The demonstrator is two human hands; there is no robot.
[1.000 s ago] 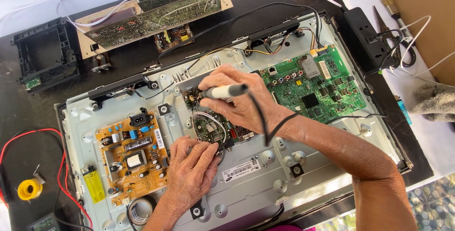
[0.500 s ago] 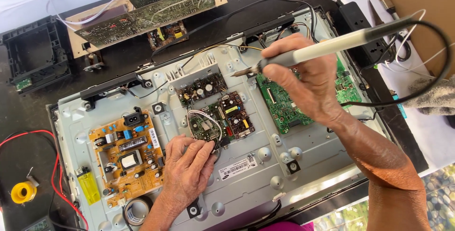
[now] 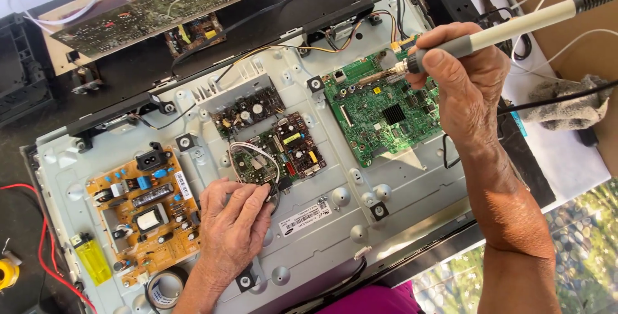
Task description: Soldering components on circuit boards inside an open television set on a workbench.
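Note:
My right hand [image 3: 460, 85] grips a soldering iron [image 3: 496, 30] with a pale handle and grey collar, its tip held over the top of the green circuit board [image 3: 380, 111]. My left hand [image 3: 233, 224] rests flat on the grey metal back panel [image 3: 335, 224] of an opened flat screen, fingertips touching the lower edge of the small dark circuit board [image 3: 277, 150] and its white wires. An orange-brown power board [image 3: 141, 204] is mounted at the panel's left.
A yellow lighter [image 3: 91, 259] and a tape roll [image 3: 164, 288] lie at the panel's lower left. Loose circuit boards [image 3: 154, 1] sit at the top left, a red wire [image 3: 38, 249] and yellow spool [image 3: 6, 274] at far left. A grey cloth [image 3: 570, 104] lies at right.
My right hand has lifted the soldering iron off the small dark board and carried it right to the green board. My left hand has stayed in place.

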